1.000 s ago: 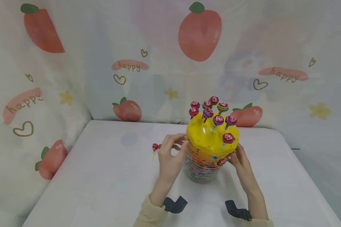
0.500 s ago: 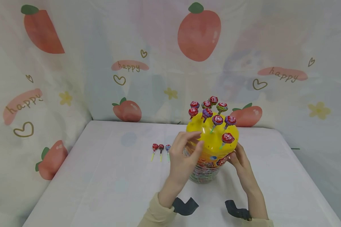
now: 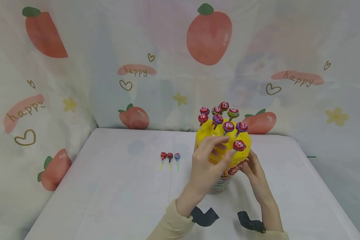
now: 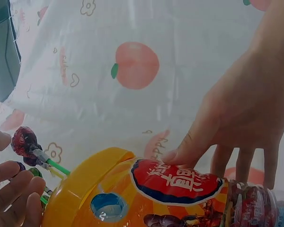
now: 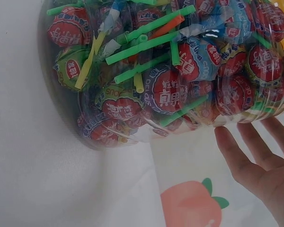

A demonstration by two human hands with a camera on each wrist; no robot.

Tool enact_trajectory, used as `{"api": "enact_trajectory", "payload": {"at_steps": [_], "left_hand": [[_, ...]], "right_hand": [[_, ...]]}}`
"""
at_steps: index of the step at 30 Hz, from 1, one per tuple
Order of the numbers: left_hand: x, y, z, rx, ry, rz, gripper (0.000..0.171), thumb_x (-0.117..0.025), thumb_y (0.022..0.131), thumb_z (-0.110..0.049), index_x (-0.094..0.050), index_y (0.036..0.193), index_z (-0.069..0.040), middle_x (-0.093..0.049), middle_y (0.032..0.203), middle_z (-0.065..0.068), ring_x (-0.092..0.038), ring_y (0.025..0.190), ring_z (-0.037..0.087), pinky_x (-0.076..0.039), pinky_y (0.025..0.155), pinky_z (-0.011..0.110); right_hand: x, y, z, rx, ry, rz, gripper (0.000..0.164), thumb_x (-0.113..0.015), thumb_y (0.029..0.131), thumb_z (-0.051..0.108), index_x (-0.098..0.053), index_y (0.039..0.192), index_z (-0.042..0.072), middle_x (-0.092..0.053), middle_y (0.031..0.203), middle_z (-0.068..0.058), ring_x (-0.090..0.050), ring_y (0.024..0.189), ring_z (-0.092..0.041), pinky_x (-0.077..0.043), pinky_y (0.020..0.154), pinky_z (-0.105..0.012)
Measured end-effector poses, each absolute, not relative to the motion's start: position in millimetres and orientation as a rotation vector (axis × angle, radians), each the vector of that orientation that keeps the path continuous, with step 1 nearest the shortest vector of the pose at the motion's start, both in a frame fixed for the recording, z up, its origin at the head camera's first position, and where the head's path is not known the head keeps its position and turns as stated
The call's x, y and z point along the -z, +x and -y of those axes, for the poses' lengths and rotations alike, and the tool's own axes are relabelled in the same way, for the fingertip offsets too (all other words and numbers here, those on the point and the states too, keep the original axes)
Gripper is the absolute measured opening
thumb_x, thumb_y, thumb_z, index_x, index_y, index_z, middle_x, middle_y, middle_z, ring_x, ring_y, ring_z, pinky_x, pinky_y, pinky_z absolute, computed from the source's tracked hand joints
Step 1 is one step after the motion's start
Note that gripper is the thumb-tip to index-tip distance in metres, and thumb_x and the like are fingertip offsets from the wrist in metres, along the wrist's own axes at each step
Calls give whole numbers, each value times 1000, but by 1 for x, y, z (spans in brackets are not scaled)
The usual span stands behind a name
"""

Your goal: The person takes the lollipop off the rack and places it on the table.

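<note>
A clear plastic jar (image 5: pixel 146 94) packed with wrapped lollipops stands upright on the table, capped by a yellow lid (image 3: pixel 202 133). Several lollipops stick up out of that lid; a red-wrapped lollipop (image 3: pixel 239 145) is the one closest to me. My left hand (image 3: pixel 210 163) hovers in front of the lid, fingers bent but apart, near this lollipop. In the left wrist view its fingers (image 4: pixel 14 191) show nothing pinched between them. My right hand (image 3: pixel 256 175) touches the jar's right side with extended fingers, its thumb against the red label (image 4: pixel 175 182). The left hand hides part of the lid and jar.
Three lollipops lie in a row on the white table (image 3: pixel 114 186) left of the jar: a red lollipop (image 3: pixel 163 156), a dark red lollipop (image 3: pixel 169 156) and a blue lollipop (image 3: pixel 177 156). A fruit-printed curtain (image 3: pixel 168 33) hangs behind the table.
My left hand has moved right, from the jar's left edge across the lid's front toward the nearest lollipop. The three loose lollipops have come fully into view. The right hand stays on the jar.
</note>
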State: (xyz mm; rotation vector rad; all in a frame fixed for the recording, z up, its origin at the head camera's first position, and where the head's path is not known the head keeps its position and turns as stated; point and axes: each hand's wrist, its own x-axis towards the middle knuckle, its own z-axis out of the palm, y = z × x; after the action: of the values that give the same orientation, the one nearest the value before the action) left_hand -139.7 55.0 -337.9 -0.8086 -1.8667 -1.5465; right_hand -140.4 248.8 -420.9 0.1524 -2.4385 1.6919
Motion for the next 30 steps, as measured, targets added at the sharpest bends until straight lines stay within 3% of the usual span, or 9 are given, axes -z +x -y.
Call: {"api": "enact_trajectory", "payload": {"at_steps": [14, 23, 26, 28, 30], "left_hand": [[331, -139, -61, 1419, -860, 1919, 33, -71, 86, -18, -61, 117, -9, -66, 104, 3, -64, 91, 8, -48, 75, 7], [332, -139, -64, 1417, -869, 1915, 32, -71, 86, -16, -62, 116, -9, -66, 103, 3, -62, 90, 8, -47, 75, 6], [330, -139, -64, 1432, -870, 1904, 32, -70, 87, -16, -61, 117, -10, -65, 104, 4, -62, 89, 9, -48, 74, 7], [328, -138, -63, 1449, -868, 1879, 31, -70, 87, -14, -60, 117, -9, -66, 104, 5, -63, 90, 11, -48, 74, 8], [325, -138, -62, 1454, -864, 1844, 31, -69, 87, -12, -60, 116, -8, -66, 104, 6, -64, 89, 12, -49, 73, 9]], "right_hand": [[418, -139, -248, -1683, 210, 2412, 58, -46, 99, 17, -23, 152, 26, -29, 153, -13, -39, 124, 2, -39, 90, -6], [418, -140, -249, -1682, 187, 2434, 58, -46, 100, 19, -22, 152, 28, -29, 154, -11, -39, 124, 0, -39, 90, -7], [418, -140, -249, -1674, 168, 2454, 58, -45, 100, 21, -22, 152, 29, -29, 155, -9, -38, 124, 0, -42, 95, -15], [418, -139, -249, -1676, 161, 2456, 58, -45, 100, 22, -21, 152, 29, -28, 155, -9, -37, 124, 1, -45, 101, -30], [418, -139, -249, -1672, 160, 2454, 58, -46, 100, 22, -21, 152, 29, -29, 155, -9, -37, 124, 1, -45, 102, -30]]}}
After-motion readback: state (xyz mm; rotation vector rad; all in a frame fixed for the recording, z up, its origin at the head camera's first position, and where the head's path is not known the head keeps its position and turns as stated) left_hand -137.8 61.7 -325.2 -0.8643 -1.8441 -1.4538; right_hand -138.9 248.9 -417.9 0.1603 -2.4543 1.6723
